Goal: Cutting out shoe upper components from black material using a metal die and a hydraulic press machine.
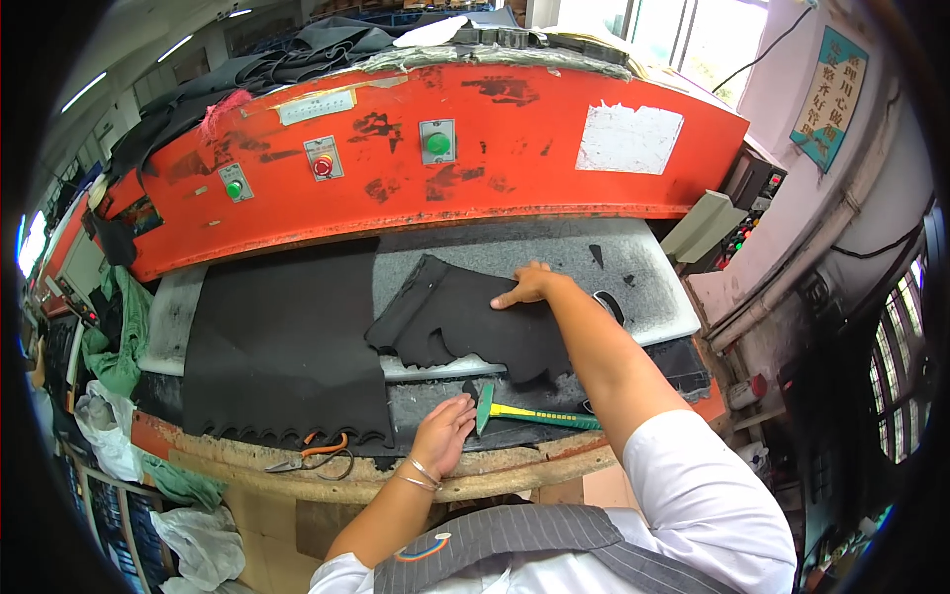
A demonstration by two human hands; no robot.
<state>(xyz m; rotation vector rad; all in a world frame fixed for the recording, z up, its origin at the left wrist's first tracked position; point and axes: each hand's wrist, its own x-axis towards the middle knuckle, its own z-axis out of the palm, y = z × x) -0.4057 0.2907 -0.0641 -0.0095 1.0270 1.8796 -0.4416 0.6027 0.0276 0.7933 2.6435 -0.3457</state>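
My right hand (531, 285) reaches across the board and lies on the far edge of a cut black sheet piece (465, 312), thumb spread from the fingers. This piece has a folded-looking left edge and a ragged near edge. Closer to me, my left hand (445, 436) has its fingers drawn together, their tips at a small black scrap (470, 390). Just right of those fingers lies a hammer (542, 415) with a green head and a green-and-yellow handle. A large black sheet (287, 337) with a scalloped near edge covers the left of the board.
Behind the grey-white board (643, 267) rises a red machine beam (396, 148) with green buttons and a red one. Orange-handled snips (315, 455) lie on the worn front ledge (495, 473). A dark ring-shaped thing (611, 305) sits beyond my right forearm. Plastic bags (193, 544) are at left.
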